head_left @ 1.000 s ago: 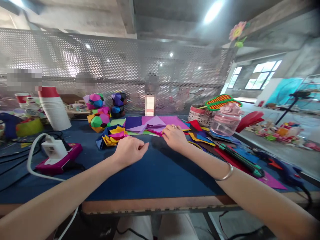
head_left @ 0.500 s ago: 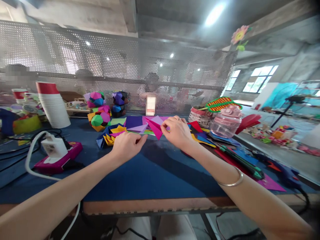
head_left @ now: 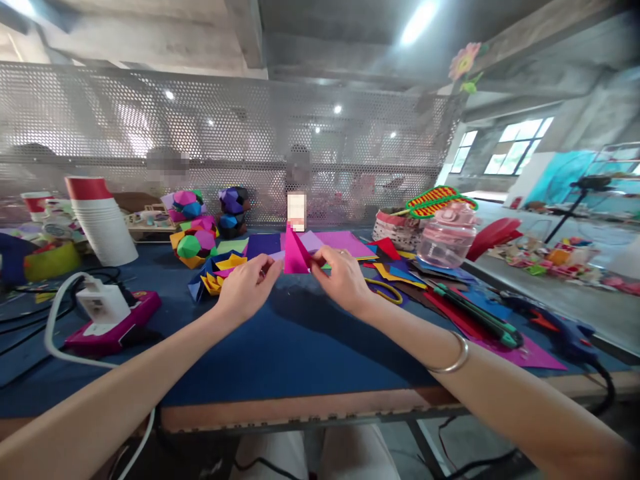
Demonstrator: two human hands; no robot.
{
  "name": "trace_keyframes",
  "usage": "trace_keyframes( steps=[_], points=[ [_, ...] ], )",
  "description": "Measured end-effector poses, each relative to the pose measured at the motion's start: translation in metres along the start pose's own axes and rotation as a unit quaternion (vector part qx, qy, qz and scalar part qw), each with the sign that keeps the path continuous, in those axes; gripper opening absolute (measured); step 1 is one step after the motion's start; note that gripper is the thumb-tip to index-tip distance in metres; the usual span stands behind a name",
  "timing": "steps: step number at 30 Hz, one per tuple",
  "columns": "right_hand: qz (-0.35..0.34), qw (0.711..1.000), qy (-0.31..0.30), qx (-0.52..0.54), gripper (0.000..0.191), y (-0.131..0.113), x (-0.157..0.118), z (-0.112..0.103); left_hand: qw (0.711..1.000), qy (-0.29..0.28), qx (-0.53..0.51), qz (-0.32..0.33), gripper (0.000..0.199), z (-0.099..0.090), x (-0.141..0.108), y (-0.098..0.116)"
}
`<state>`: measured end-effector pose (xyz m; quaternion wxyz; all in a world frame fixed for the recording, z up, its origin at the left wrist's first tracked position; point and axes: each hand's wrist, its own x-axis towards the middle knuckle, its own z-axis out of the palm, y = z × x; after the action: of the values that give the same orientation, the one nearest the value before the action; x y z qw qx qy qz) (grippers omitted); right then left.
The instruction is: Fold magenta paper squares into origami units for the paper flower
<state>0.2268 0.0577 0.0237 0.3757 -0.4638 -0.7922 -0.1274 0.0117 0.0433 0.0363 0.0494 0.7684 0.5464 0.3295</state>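
A folded magenta paper (head_left: 297, 257) stands upright above the table, its folded faces partly turned toward me. My right hand (head_left: 343, 277) pinches its right edge between thumb and fingers. At the left, my left hand (head_left: 249, 283) has thumb and forefinger pressed together beside the paper's left edge; whether they grip it is unclear. Behind the paper lie a lavender paper piece (head_left: 311, 239), a dark purple sheet (head_left: 264, 245) and a violet sheet (head_left: 345, 245). Close to my left hand is a folded blue and yellow paper shape (head_left: 213, 283).
Folded paper balls (head_left: 193, 241) and a stack of paper cups (head_left: 97, 223) stand left, near a magenta power strip (head_left: 113, 333) with a charger. Right are a pink clear jar (head_left: 447, 240), a green-black cutter (head_left: 477, 317) and a glue gun (head_left: 553, 327). A perforated screen (head_left: 250, 133) rises behind.
The magenta paper has turned more upright and shifted left with my right hand. My left fingertips now sit close to its left edge. A yellow loop shows beside my right wrist.
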Motion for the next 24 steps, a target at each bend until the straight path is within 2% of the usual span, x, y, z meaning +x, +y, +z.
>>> trace_keyframes(
  steps=[12,17,20,22,24],
  points=[
    [0.032,0.999,-0.038,0.017,0.025,0.009,0.003,0.001,0.998,0.001,-0.061,0.004,0.027,0.001,0.0,-0.003],
    [0.027,0.999,-0.014,0.022,0.022,0.007,0.005,-0.005,0.988,0.005,-0.153,-0.001,0.025,0.004,0.002,-0.005],
    [0.0,1.0,0.006,0.029,0.014,-0.006,0.001,-0.01,0.966,0.005,-0.257,-0.006,0.035,0.008,0.004,-0.006],
    [-0.04,0.998,-0.001,0.039,0.007,-0.017,-0.003,-0.01,0.949,-0.003,-0.316,-0.01,0.043,0.01,0.005,-0.004],
    [-0.081,0.995,-0.017,0.054,0.009,-0.026,-0.007,-0.01,0.935,-0.019,-0.354,-0.011,0.044,0.009,0.005,-0.001]
  ],
)
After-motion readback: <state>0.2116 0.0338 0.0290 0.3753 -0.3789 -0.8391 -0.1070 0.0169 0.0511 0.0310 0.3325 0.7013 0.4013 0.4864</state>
